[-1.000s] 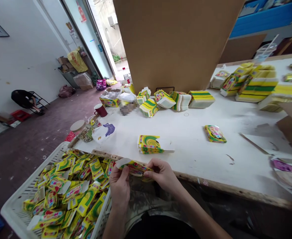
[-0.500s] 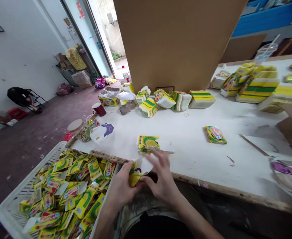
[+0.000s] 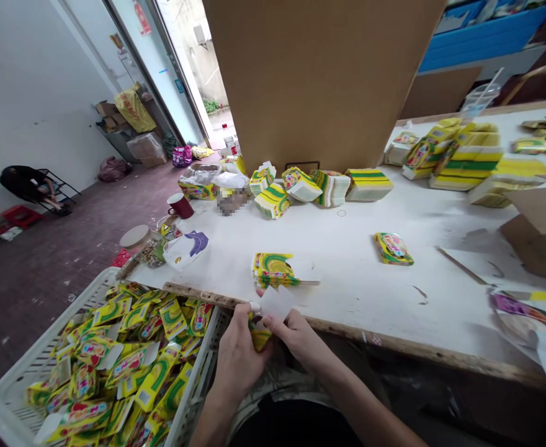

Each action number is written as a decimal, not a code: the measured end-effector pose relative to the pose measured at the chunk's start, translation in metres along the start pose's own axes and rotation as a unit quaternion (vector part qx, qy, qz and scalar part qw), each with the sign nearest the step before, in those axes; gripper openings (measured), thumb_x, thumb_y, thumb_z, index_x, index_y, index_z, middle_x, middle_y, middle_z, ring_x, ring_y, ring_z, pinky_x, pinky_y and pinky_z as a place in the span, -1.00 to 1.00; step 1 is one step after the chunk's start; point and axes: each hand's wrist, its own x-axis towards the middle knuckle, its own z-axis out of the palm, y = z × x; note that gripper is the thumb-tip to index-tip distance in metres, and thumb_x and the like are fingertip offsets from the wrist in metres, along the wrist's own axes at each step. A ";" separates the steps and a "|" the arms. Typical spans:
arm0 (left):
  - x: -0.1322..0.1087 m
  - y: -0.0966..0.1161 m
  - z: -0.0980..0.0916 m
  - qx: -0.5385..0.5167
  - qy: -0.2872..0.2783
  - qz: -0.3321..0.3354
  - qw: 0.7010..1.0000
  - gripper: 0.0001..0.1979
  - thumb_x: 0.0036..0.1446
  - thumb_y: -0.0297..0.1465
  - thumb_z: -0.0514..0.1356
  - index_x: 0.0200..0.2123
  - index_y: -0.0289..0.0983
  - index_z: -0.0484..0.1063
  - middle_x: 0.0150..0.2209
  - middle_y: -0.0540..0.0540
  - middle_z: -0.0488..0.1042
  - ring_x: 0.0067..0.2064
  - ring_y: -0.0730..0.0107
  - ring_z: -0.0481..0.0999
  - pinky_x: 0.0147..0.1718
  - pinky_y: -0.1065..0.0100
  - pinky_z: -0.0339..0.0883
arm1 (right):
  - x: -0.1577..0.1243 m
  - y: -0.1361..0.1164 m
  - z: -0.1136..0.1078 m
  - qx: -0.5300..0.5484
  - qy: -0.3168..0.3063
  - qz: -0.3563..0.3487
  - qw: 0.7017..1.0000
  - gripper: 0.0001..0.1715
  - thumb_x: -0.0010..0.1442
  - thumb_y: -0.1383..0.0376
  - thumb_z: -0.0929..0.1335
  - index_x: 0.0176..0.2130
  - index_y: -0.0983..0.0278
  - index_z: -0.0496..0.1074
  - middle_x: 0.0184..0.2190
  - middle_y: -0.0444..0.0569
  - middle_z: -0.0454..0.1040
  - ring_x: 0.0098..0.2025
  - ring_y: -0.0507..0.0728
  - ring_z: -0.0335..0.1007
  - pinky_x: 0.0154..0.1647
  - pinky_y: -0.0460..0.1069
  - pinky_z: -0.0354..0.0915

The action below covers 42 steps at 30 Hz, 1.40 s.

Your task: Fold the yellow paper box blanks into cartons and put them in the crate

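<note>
My left hand (image 3: 241,347) grips a small yellow-green cardboard box (image 3: 260,338) at the table's front edge, its white flap (image 3: 277,301) sticking up. My right hand (image 3: 296,335) is closed on the same box from the other side, thumb at the base of the flap. Just beyond my hands lies a small pile of flat yellow boxes (image 3: 273,268) on the white table. To my left, a white plastic basket (image 3: 10,385) is heaped with similar yellow boxes (image 3: 154,375), some with white flaps sticking out.
Bundles of flat boxes (image 3: 368,185) line the back of the table before a tall cardboard panel (image 3: 324,81). One closed box (image 3: 394,248) lies to the right. A maroon mug (image 3: 180,206), a lidded jar (image 3: 143,245) and an open carton (image 3: 538,236) stand around the table.
My right hand's raised, spread fingers have come down and closed at the box's flap. My left hand keeps its grip. The view has shifted slightly to the right.
</note>
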 end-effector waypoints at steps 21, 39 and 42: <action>0.000 -0.008 0.008 -0.074 -0.005 -0.037 0.997 -0.41 -0.01 -0.40 0.24 0.08 -0.30 0.08 -0.01 -0.32 0.37 0.04 -0.01 0.42 -0.01 -0.02 0.32 | -0.007 0.010 -0.015 -0.242 0.002 -0.123 0.962 -0.36 0.25 0.47 0.15 0.28 0.21 0.16 0.23 0.07 0.30 0.26 0.14 0.20 0.28 0.15 0.11; 0.004 -0.014 -0.003 -0.039 0.052 0.005 0.998 -0.49 -0.12 -0.37 0.34 -0.04 -0.25 0.32 -0.12 -0.24 0.48 -0.04 -0.11 0.46 -0.05 -0.09 0.34 | -0.001 0.007 -0.030 -0.302 -0.052 -0.148 0.940 -0.43 0.14 0.33 0.41 0.13 0.24 0.27 0.18 0.19 0.30 0.25 0.26 0.19 0.20 0.20 0.19; 0.004 -0.017 -0.002 -0.223 0.147 -0.096 0.959 -0.38 -0.18 -0.36 0.41 0.00 -0.21 0.29 -0.06 -0.18 0.43 -0.01 0.02 0.45 0.00 0.02 0.34 | 0.006 0.012 -0.031 -0.294 -0.013 -0.161 0.942 -0.08 0.10 0.23 0.45 0.29 0.26 -0.03 0.20 0.21 0.25 0.11 0.22 0.33 0.08 0.13 0.31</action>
